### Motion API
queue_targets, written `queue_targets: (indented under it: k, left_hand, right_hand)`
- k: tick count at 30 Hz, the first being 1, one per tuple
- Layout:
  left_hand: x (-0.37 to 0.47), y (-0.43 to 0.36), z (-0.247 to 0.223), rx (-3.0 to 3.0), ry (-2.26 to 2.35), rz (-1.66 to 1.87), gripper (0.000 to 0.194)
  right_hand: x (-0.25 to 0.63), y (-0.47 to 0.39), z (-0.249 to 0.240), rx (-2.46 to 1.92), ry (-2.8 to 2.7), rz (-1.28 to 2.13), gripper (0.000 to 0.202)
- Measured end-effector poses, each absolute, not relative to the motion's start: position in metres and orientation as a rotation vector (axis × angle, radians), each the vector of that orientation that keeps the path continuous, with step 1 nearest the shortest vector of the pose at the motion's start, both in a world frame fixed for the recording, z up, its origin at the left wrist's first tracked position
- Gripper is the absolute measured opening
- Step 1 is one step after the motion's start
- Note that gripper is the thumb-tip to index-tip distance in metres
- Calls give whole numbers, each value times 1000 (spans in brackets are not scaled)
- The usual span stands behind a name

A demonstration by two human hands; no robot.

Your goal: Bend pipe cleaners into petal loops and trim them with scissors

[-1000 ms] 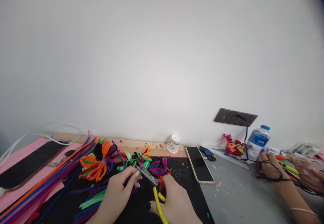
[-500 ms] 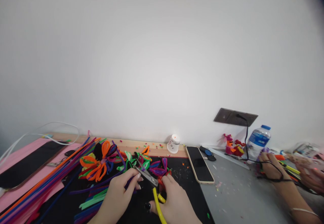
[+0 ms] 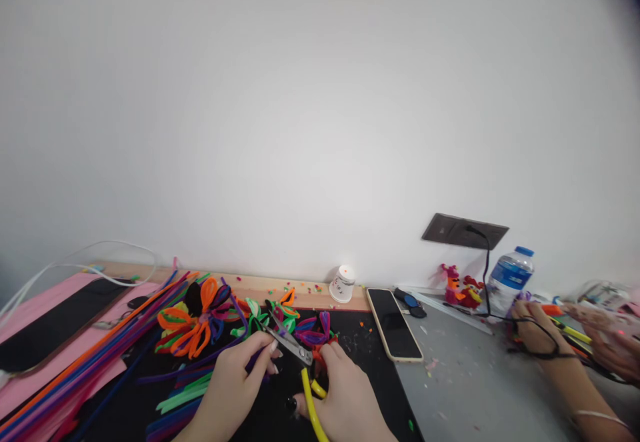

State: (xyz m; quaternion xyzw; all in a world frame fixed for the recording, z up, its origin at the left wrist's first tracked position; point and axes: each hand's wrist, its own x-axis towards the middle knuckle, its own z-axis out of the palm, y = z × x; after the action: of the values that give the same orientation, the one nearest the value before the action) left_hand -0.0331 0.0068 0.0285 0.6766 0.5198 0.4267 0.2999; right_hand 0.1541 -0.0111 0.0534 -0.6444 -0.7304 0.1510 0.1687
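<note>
My right hand (image 3: 345, 392) is closed around the yellow handles of scissors (image 3: 295, 347). Their metal blades point up and left, slightly apart, toward my left fingertips. Red-orange fuzzy loops (image 3: 319, 362) show beside my right fingers. My left hand (image 3: 237, 379) is closed in a pinch near the blade tips; a bit of purple pipe cleaner shows at its fingers, mostly hidden. Just beyond the hands lie a purple looped pipe-cleaner piece (image 3: 314, 331), a green-and-white one (image 3: 253, 315) and a large orange pipe-cleaner flower (image 3: 197, 325).
Long pipe cleaners (image 3: 100, 355) stretch across the left, near a dark tablet-like slab (image 3: 55, 329) on pink sheets. A paper cup (image 3: 343, 284), a phone (image 3: 395, 325) and a water bottle (image 3: 511, 272) stand or lie toward the wall. Another person's hand (image 3: 535, 329) is at right.
Hardly anything differs. The scissors and my right hand have shifted very slightly; my left hand keeps its pinch in the same spot.
</note>
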Motion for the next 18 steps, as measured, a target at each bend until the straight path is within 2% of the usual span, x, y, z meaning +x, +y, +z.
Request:
queue_targets:
  k: [6, 18]
  left_hand:
    - [-32, 4, 32, 1803, 1352, 1129, 21]
    - [-31, 3, 38, 1820, 1368, 1124, 21]
  right_hand:
    - [155, -11, 55, -1826, -2082, 417, 33]
    - [156, -12, 59, -1837, -2128, 392, 32]
